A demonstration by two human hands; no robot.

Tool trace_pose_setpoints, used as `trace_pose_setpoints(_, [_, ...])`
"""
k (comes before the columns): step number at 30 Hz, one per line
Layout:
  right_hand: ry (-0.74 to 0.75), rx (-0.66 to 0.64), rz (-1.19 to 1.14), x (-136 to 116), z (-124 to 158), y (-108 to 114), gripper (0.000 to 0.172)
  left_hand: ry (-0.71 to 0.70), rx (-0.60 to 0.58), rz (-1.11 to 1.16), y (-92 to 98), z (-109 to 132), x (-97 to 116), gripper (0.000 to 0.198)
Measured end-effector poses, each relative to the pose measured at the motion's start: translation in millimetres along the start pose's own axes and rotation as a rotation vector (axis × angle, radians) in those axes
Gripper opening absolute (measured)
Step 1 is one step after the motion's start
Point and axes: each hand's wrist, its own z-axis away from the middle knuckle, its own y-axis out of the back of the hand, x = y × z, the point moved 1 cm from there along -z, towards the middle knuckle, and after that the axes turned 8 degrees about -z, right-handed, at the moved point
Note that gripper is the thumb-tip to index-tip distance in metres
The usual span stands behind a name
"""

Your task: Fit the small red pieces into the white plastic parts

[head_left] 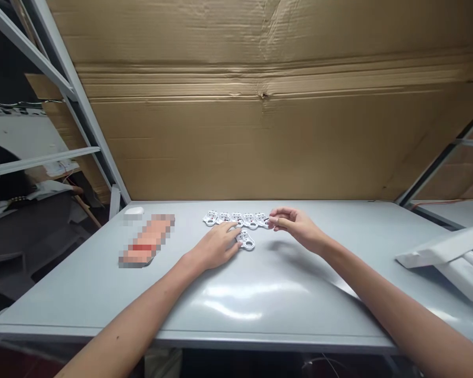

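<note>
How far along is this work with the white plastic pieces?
Done, it seems: five white plastic pieces lie side by side in a row. In hand: the left hand rests against the row, beside a sixth piece; the right hand pinches at the row's far end. Left: that sixth piece lies outside the row.

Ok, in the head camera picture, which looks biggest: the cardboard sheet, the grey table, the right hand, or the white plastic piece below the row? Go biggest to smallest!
1. The cardboard sheet and grey table: both look huge, too close to rank.
2. The right hand.
3. The white plastic piece.
</note>
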Motion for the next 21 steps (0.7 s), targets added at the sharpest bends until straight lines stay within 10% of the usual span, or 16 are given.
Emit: trace_pose_setpoints(21, [-0.343, -0.020, -0.487, 31, -4, -12, 0.015, -0.040, 0.007, -0.009, -3.5, 0, -3, 0.033])
